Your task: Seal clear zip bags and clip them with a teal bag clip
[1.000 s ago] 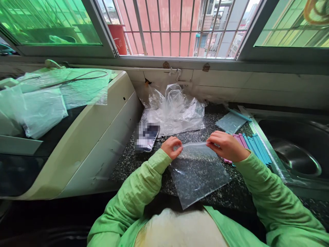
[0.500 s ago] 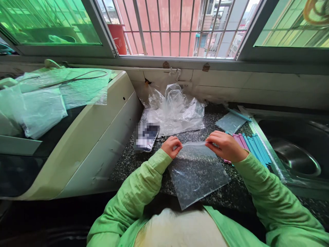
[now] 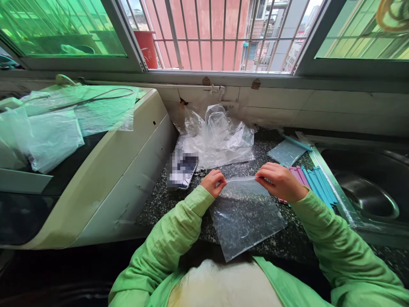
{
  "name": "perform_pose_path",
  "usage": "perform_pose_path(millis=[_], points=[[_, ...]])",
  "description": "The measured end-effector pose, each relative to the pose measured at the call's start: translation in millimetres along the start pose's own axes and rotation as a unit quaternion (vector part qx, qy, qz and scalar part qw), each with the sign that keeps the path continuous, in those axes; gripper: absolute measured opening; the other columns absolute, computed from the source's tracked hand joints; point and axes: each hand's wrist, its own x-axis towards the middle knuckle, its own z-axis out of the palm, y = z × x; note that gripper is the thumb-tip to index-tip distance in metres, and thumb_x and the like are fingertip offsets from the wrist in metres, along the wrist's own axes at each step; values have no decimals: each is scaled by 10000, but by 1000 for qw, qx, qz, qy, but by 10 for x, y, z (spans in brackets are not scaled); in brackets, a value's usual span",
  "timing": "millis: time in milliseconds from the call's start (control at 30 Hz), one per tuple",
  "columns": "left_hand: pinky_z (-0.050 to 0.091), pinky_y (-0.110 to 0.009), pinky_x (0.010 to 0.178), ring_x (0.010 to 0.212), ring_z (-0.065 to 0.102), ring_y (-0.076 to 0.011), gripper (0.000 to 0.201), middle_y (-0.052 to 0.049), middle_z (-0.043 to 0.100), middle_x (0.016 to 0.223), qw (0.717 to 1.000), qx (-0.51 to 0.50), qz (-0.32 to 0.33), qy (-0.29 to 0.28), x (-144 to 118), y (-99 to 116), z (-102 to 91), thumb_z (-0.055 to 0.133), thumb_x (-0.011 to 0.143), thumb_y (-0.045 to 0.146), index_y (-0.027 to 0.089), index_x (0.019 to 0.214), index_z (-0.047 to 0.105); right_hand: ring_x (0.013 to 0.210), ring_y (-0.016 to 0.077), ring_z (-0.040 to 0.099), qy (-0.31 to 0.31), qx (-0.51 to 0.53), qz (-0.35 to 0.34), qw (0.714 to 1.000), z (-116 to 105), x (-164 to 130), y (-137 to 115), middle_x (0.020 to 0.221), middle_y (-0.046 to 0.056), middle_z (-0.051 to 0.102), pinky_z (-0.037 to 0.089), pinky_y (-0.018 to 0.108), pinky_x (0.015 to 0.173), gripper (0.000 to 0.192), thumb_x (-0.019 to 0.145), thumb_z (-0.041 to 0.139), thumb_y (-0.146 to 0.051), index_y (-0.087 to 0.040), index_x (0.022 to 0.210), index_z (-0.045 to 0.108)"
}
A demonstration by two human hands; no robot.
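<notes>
The counter [image 3: 153,209] lies between machine [image 3: 128,179], left, and sink [image 3: 367,192], right — phone [image 3: 189,165] front-left of the heaped bags [image 3: 220,140], sticks [image 3: 319,183] beside the sink — a bag [image 3: 249,217] between left hand [image 3: 213,182] and right hand [image 3: 281,181].

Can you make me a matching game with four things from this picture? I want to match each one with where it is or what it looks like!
Things:
1. thin strips
2. clear flat bag
3. sink
4. phone

Places, colours, states:
A. held along its far edge by the left hand and the right hand
B. at the right edge of the picture
C. pink and blue
D. on the speckled counter, farther left than both hands

Right pairs: 1-C, 2-A, 3-B, 4-D
</notes>
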Motion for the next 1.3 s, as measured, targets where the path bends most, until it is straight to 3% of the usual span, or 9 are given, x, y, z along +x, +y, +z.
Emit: perform_pose_path(millis=[267, 433, 800, 1300], points=[[418, -256, 613, 657, 481, -132, 85, -17, 511, 647, 999, -13, -22, -22, -10, 43, -2, 505, 733, 200, 167, 655, 517, 649, 143, 486, 4, 4, -7, 1000, -5, 5, -21, 654, 50, 577, 376, 271, 606, 206, 836, 424, -226, -172, 687, 556], [421, -257, 608, 630, 482, -123, 90, -14, 524, 650, 1000, -21, -16, -5, -15, 40, 8, 521, 741, 241, 167, 761, 568, 656, 144, 490, 5, 9, -7, 1000, 9, 10, -46, 658, 51, 580, 379, 270, 610, 208, 840, 419, -229, -173, 696, 559], [412, -247, 589, 627, 462, -123, 154, -18, 493, 627, 999, -38, 14, 16, 6, 23, -2, 490, 757, 209, 164, 610, 503, 662, 147, 499, -1, 5, -4, 1000, 20, 13, -63, 672, 54, 587, 390, 272, 621, 199, 836, 437, -249, -169, 699, 558], [393, -240, 601, 632, 456, -121, 66, -6, 496, 623, 998, 12, -55, -30, -9, 13, 40, 519, 692, 154, 161, 632, 546, 631, 132, 486, 14, 5, -24, 1000, 96, 19, -103, 642, 40, 578, 378, 262, 611, 192, 829, 446, -223, -165, 676, 545]])
